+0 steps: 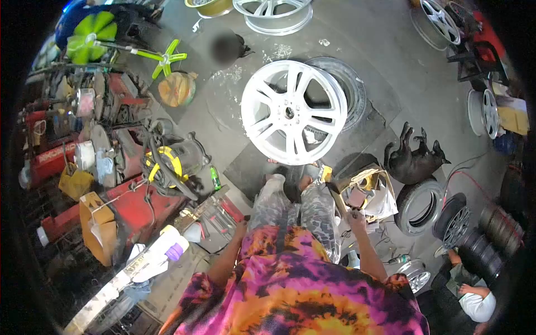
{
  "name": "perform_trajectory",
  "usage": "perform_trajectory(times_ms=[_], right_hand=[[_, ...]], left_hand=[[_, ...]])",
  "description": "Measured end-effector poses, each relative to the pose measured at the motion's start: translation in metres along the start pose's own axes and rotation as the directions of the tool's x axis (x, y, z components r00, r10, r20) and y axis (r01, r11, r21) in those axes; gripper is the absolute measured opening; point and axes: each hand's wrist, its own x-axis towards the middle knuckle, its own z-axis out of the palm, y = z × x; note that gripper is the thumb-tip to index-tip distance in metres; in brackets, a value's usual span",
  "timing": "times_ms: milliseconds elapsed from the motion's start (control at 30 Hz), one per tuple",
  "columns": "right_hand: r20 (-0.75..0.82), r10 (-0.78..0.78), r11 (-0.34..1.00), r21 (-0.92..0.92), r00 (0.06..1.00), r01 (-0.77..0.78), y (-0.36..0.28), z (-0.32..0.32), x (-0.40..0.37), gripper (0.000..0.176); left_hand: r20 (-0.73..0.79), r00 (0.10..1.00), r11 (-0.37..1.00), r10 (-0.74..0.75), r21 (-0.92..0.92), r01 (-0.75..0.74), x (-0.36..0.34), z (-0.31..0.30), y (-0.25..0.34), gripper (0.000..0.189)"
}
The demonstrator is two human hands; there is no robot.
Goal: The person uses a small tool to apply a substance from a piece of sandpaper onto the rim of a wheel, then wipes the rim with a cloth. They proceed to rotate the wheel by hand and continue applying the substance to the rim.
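Note:
My right hand (355,219) hangs at my right side, at the near edge of a cardboard box (385,213) with tape rolls and white paper in it. Its fingers look curled; I cannot tell what is in them. My left hand (241,228) hangs low beside my left thigh, next to a tray of hand tools (215,220); its fingers are hidden. In front of my feet a white alloy wheel rim (290,113) rests face up, propped on a black tire (353,84).
A black dog (416,159) lies right of the box, beside another tire (419,206). Left are a vacuum cleaner (192,153), a green bottle (215,178) and red machines (145,206). Beyond are a green fan (92,39) and more rims (279,25). A person (469,290) sits lower right.

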Motion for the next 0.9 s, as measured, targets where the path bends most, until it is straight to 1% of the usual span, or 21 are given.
perform_trajectory(times_ms=[33,67,133,167,200,233,267,333,367,433,467,533,567,600,633,667,700,767,800,833,900], right_hand=[[-0.006,0.000,1.000,0.009,1.000,0.000,-0.008,0.005,0.007,0.019],[-0.014,-0.034,0.996,0.077,0.999,0.035,-0.019,0.013,0.015,0.018],[-0.029,-0.070,0.985,0.158,0.997,0.074,-0.036,0.029,0.035,0.018],[-0.018,-0.101,0.963,0.250,0.995,0.102,-0.037,0.044,0.046,0.018],[-0.011,-0.132,0.931,0.342,0.991,0.128,-0.041,0.057,0.054,0.019],[-0.018,-0.126,0.926,0.357,0.992,0.124,-0.054,0.064,0.057,0.019],[0.005,-0.148,0.923,0.361,0.989,0.136,-0.070,0.068,0.058,0.020],[-0.013,-0.155,0.940,0.306,0.988,0.152,-0.085,0.083,0.072,0.025],[-0.022,-0.140,0.937,0.320,0.990,0.140,-0.090,0.087,0.075,0.025],[-0.024,-0.114,0.963,0.244,0.993,0.116,-0.100,0.096,0.090,0.026],[-0.075,-0.122,0.970,0.202,0.990,0.135,-0.102,0.104,0.100,0.027],[-0.134,-0.092,0.969,0.214,0.987,0.120,-0.105,0.115,0.121,0.027],[-0.174,-0.072,0.969,0.221,0.982,0.110,-0.104,0.123,0.130,0.027],[-0.181,-0.045,0.973,0.215,0.982,0.084,-0.110,0.128,0.131,0.027],[-0.189,0.010,0.959,0.281,0.982,0.044,-0.115,0.130,0.134,0.029],[-0.200,0.063,0.940,0.342,0.978,0.010,-0.121,0.131,0.141,0.031],[-0.207,0.095,0.945,0.326,0.974,-0.023,-0.122,0.136,0.144,0.031],[-0.279,0.135,0.964,0.259,0.951,-0.061,-0.129,0.155,0.146,0.038],[-0.284,0.216,0.955,0.262,0.934,-0.141,-0.164,0.152,0.138,0.052],[-0.279,0.237,0.953,0.254,0.931,-0.167,-0.161,0.165,0.142,0.052],[-0.503,0.263,0.965,0.161,0.824,-0.210,-0.149,0.195,0.155,0.065]], left_hand=[[-0.028,0.995,0.995,0.093,-0.021,-0.093,0.004,-0.001,-0.002,0.033],[-0.026,0.995,0.995,0.100,-0.013,-0.100,0.005,-0.010,0.015,0.033],[0.012,0.999,0.966,-0.049,0.256,0.044,0.012,-0.046,0.071,0.031],[0.012,0.999,0.962,-0.047,0.270,0.042,0.021,-0.060,0.081,0.031],[-0.033,0.998,0.944,0.059,0.327,-0.045,0.031,-0.076,0.088,0.032],[-0.068,0.983,0.913,0.171,0.387,-0.132,0.044,-0.090,0.099,0.032],[-0.061,0.982,0.905,0.180,0.402,-0.141,0.056,-0.104,0.119,0.032],[-0.224,0.950,0.898,0.218,0.428,-0.105,0.075,-0.134,0.179,0.030],[-0.146,0.989,0.957,0.021,0.288,0.023,0.093,-0.149,0.202,0.030],[-0.134,0.991,0.998,-0.016,0.064,0.025,0.138,-0.161,0.216,0.030],[-0.117,0.993,0.997,-0.007,0.075,0.016,0.161,-0.165,0.219,0.030],[-0.123,0.988,0.993,0.093,0.082,-0.083,0.216,-0.173,0.222,0.031],[-0.100,0.990,0.993,0.097,0.081,-0.089,0.247,-0.176,0.220,0.031],[-0.090,0.980,0.974,0.180,0.154,-0.164,0.267,-0.180,0.224,0.031],[-0.068,0.962,0.945,0.263,0.219,-0.243,0.289,-0.179,0.229,0.032],[-0.083,0.989,0.980,0.124,0.167,-0.109,0.309,-0.177,0.231,0.033],[-0.046,0.993,0.982,0.111,0.159,-0.102,0.324,-0.178,0.241,0.033],[-0.095,0.982,0.959,0.166,0.248,-0.138,0.360,-0.183,0.245,0.036],[-0.088,0.980,0.969,0.179,0.188,-0.160,0.399,-0.185,0.218,0.039],[-0.088,0.978,0.976,0.189,0.130,-0.177,0.432,-0.182,0.195,0.042],[-0.108,0.975,0.963,0.196,0.210,-0.170,0.449,-0.195,0.241,0.057]])
